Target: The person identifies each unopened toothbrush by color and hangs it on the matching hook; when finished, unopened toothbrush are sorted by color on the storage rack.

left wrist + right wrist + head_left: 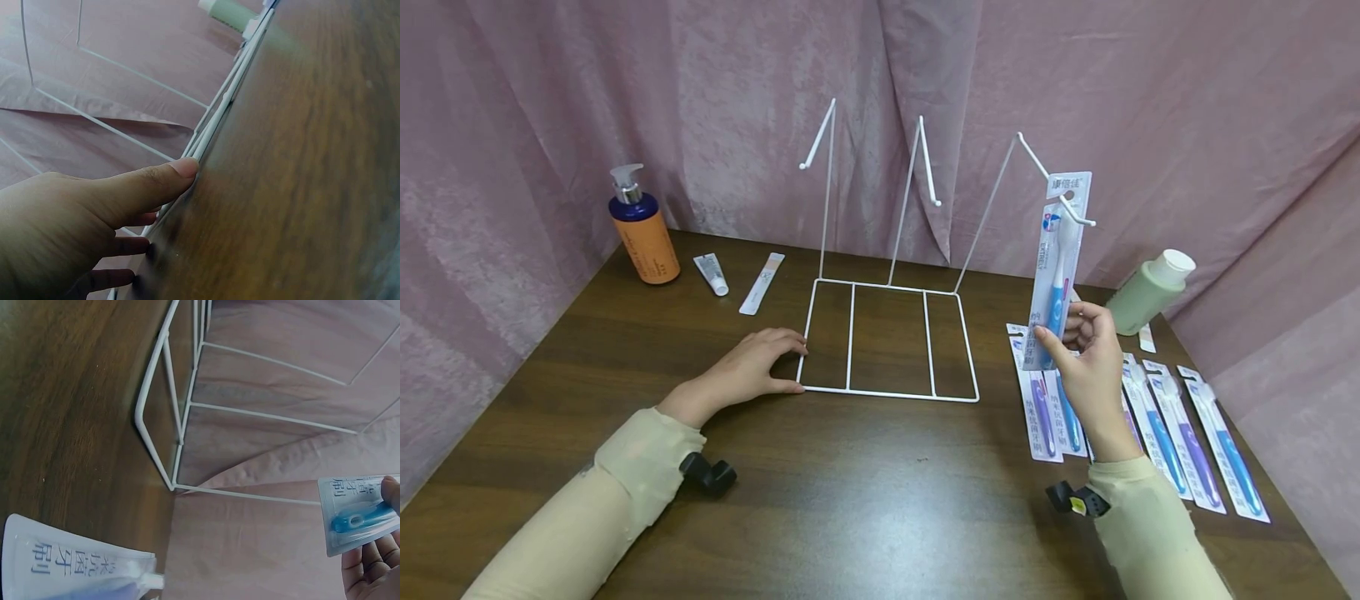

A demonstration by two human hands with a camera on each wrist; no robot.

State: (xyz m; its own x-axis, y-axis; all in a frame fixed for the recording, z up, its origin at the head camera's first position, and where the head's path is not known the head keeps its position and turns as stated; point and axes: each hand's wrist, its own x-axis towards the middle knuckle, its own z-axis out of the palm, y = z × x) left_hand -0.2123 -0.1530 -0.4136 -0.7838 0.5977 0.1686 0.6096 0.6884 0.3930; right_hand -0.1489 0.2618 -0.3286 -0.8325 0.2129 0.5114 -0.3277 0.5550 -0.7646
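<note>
On the dark counter (865, 500), the left hand (752, 371) lies flat with straight fingers (156, 184) pressing the front left corner of the white wire rack (891, 342). To the right, the right hand (1090, 362) pinches the lower end of a packaged blue toothbrush (1058, 267), its fingers clamped on the card, whose top hole sits at the rack's rightmost hook (1078, 218). More packaged toothbrushes (1195, 442) lie flat on the counter just beside and beneath that hand.

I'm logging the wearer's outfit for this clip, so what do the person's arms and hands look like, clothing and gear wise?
Both arms wear long, close-fitting pale cream sleeves ending at the wrists. The left hand and right hand are bare, with no gloves or rings visible. A small black camera mount sits under the left wrist; the right wrist's black mount carries a small yellow mark.
</note>
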